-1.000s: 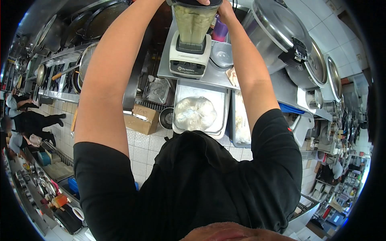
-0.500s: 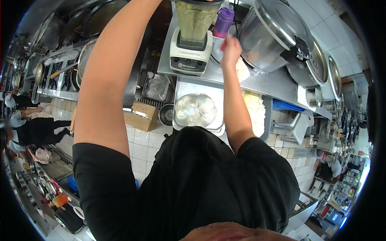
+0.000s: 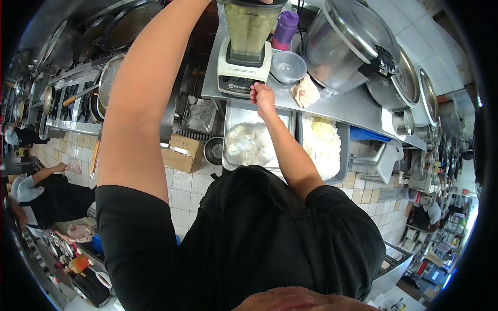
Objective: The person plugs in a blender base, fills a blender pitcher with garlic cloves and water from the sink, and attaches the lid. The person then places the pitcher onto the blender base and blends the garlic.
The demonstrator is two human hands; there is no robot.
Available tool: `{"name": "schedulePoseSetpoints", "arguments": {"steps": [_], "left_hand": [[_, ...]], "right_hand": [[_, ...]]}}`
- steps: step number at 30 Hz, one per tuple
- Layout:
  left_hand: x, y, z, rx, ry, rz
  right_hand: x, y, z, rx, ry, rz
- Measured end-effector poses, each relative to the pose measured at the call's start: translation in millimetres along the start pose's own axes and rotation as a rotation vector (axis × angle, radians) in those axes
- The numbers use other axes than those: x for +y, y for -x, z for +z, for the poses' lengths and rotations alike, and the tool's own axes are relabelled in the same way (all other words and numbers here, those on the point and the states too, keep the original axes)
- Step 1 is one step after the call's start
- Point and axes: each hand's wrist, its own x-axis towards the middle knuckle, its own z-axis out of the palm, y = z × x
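A blender [image 3: 244,57] with a white base and a clear jar of pale green contents stands on the metal counter. My left arm reaches up to its dark lid; only a sliver of my left hand [image 3: 266,1] shows at the top edge, so its grip is hidden. My right hand [image 3: 263,97] is at the right end of the blender's front panel, its fingers curled closed at the control knob, which they cover. To the right of the base sit a clear plastic bowl [image 3: 288,68], a crumpled cloth [image 3: 305,92] and a purple bottle [image 3: 285,30].
A large lidded metal pot [image 3: 342,49] stands on the counter's right. Below are a filled plastic bag [image 3: 249,144] in a white tray, a grey tub [image 3: 344,150] of white shreds and a cardboard box [image 3: 182,152]. Another person [image 3: 52,199] is at the left.
My right hand has moved left and down, from beside the purple bottle to the blender's panel. The clear bowl and cloth show more fully. The person at the left has moved and holds a bag.
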Motion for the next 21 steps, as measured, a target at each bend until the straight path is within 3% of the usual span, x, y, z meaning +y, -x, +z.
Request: {"name": "schedulePoseSetpoints", "arguments": {"steps": [21], "left_hand": [[8.7,9.2,-3.9,0.02,-0.067,-0.015]], "right_hand": [[16.2,-3.4,1.1,0.005,-0.018,-0.085]]}}
